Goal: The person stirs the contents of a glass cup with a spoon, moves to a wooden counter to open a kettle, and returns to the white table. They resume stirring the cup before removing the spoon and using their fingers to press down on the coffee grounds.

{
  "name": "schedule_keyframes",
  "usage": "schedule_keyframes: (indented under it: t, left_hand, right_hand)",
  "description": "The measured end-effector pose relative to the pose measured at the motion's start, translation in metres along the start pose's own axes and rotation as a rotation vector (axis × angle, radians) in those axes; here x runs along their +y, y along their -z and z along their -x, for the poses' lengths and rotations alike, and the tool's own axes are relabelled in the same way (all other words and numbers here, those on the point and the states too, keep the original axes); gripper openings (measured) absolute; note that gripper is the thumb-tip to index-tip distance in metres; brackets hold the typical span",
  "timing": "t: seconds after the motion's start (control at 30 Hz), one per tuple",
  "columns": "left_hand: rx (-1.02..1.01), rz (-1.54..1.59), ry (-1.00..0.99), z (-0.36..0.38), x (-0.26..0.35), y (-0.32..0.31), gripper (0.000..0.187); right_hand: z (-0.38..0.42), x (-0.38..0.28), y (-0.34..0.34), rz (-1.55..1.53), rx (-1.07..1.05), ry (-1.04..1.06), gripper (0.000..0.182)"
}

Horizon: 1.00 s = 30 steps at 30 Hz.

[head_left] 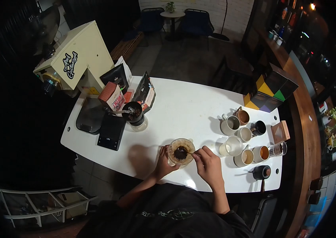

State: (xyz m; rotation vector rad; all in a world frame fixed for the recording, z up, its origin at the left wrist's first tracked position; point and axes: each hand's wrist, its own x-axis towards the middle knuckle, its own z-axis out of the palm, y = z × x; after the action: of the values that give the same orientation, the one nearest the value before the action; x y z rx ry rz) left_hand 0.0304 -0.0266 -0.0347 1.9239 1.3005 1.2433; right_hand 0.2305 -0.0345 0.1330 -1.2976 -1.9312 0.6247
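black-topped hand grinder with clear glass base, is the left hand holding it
No, the left hand grips the clear round dripper, apart from that grinder.

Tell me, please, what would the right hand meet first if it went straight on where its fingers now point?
Most likely the paper filter, at its right edge: the fingers of the right hand point toward it. They look close to it, but one view leaves depth unclear.

Left hand (163,162) around dripper (170,153); white table (184,103) beneath
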Motion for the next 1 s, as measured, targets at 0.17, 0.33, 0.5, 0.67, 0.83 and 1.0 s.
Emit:
schedule_keyframes:
  t: [0.17, 0.33, 0.5, 0.67, 0.83, 1.0]
  left_hand:
    - [-0.01, 0.022, 0.015, -0.002, 0.006, 0.002, 0.076]
    - [-0.008, -0.051, -0.019, -0.004, 0.008, 0.005, 0.077]
    - [0.006, -0.029, -0.013, -0.003, 0.006, 0.002, 0.076]
    - [0.008, 0.03, -0.013, -0.002, 0.004, 0.0, 0.073]
    - [0.023, 0.087, 0.007, -0.003, 0.004, -0.001, 0.07]
    - [0.039, 0.115, 0.017, -0.001, 0.001, -0.004, 0.068]
  right_hand:
    - [-0.003, -0.001, 0.0, -0.068, -0.028, 0.007, 0.005]
    - [-0.004, 0.001, 0.0, -0.051, -0.033, 0.04, 0.004]
    - [-0.001, -0.003, 0.003, -0.052, 0.055, 0.02, 0.005]
    - [0.0, -0.007, 0.006, -0.065, 0.002, 0.102, 0.005]
    - [0.0, -0.009, 0.0, 0.036, 0.033, 0.073, 0.005]
    - [0.002, -0.005, 0.002, -0.012, -0.003, 0.091, 0.005]
